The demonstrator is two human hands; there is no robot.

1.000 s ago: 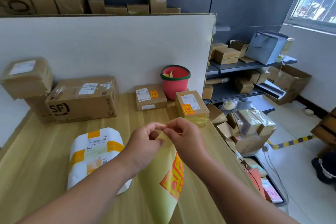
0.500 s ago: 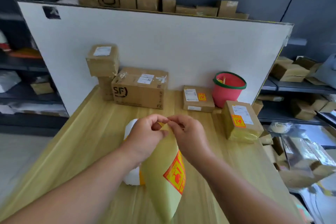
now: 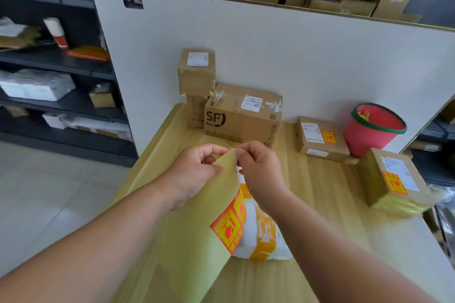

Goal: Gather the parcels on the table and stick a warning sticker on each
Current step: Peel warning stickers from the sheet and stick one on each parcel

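We hold the yellow-green sticker sheet [image 3: 197,224] above the white parcel [image 3: 261,233], left hand [image 3: 194,174] and right hand [image 3: 261,174] both pinched on its top corner, as half a second ago; only our view has swung left. The table [image 3: 320,192] lies bare right of the parcel, up to its edge. An orange warning sticker [image 3: 230,225] remains on the sheet.
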